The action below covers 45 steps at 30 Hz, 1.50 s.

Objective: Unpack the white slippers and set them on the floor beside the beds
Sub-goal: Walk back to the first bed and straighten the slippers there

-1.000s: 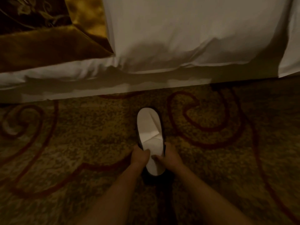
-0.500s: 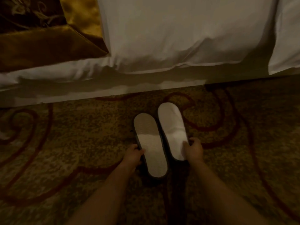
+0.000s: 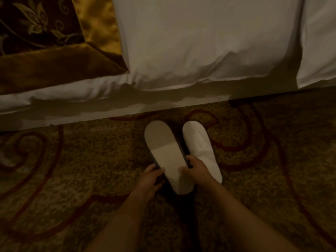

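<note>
I see both white slippers out of any wrapping and down on the carpet (image 3: 72, 170) just beside the bed (image 3: 200, 51), toes toward it. The right slipper (image 3: 200, 148) lies flat with nobody touching it, while my left hand (image 3: 151, 177) and right hand (image 3: 197, 167) each grip an edge of the left slipper (image 3: 169, 157), near its heel. I judge this pair nearly done: only squaring and releasing remains.

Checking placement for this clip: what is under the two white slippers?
Patterned carpet lies under both: the right slipper rests on it beside the bed. Both hands grip the left slipper; whether its heel touches is hidden.
</note>
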### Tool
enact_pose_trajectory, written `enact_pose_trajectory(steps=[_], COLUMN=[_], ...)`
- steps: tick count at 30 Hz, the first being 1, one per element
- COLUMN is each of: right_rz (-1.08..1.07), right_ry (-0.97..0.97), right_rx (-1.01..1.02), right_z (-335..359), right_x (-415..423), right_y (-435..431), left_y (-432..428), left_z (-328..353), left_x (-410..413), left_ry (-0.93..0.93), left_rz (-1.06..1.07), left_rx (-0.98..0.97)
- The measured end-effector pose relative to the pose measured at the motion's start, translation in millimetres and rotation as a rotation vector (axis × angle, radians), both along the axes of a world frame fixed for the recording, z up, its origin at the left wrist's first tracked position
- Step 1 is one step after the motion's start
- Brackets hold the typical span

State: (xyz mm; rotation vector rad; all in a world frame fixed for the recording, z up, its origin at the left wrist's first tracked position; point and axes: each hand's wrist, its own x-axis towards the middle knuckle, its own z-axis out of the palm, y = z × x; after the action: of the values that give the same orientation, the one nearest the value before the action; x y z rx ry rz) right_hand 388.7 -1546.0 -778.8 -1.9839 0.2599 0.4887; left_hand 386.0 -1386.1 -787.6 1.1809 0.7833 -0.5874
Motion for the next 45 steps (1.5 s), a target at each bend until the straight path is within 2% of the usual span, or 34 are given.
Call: enact_pose_trajectory(steps=[3, 5, 7, 10, 14, 18, 21, 23, 25, 28, 34, 38, 41, 43, 45], right_rz=[-0.071, -0.078, -0.038, 0.016, 0.029, -0.02, 0.19, 0.223, 0.176, 0.14, 0.189, 0.264, 0.092, 0.017, -0.008], right_ry=[-0.02, -0.058, -0.144, -0.232, -0.232, -0.032, 0.127, 0.159, 0.106, 0.024, -0.057, -0.154, -0.325, -0.274, -0.11], right_rx=[0.132, 0.176, 0.142, -0.123, -0.212, -0.084, -0.151, -0.138, -0.183, -0.376, -0.594, -0.651, -0.827, -0.958, -0.989], right_z=[9, 14, 15, 13, 12, 6, -5, -11, -17, -19, -27, -30, -24, -22, -24], right_x=[10, 15, 15, 15, 12, 9, -9, -23, -28, -22, -18, -18, -8, -2, 3], right_y=[-7, -8, -7, -6, -3, 5, 19, 30, 38, 46, 68, 57, 35, 11, -13], left_y=[17, 25, 32, 33, 26, 25, 30, 32, 31, 29, 24, 21, 21, 20, 16], left_z=[7, 15, 21, 20, 10, 3, -4, -10, -14, -17, -12, -8, -4, 0, 5], left_x=[-2, -3, -3, 3, 0, 6, 10, 8, 6, 3, 2, -2, 1, 5, 8], left_ry=[-0.028, -0.075, -0.058, -0.014, -0.01, -0.1, -0.11, -0.112, -0.103, -0.111, -0.176, -0.265, -0.271, -0.315, -0.409], left_rz=[0.081, 0.159, 0.115, -0.063, -0.174, 0.038, 0.161, 0.157, 0.139, 0.041, -0.129, -0.299, -0.26, -0.224, -0.212], left_rx=[-0.197, -0.459, -0.493, -0.193, -0.157, 0.009, 0.041, 0.103, 0.172, 0.25, 0.366, 0.624, 0.706, 0.708, 0.704])
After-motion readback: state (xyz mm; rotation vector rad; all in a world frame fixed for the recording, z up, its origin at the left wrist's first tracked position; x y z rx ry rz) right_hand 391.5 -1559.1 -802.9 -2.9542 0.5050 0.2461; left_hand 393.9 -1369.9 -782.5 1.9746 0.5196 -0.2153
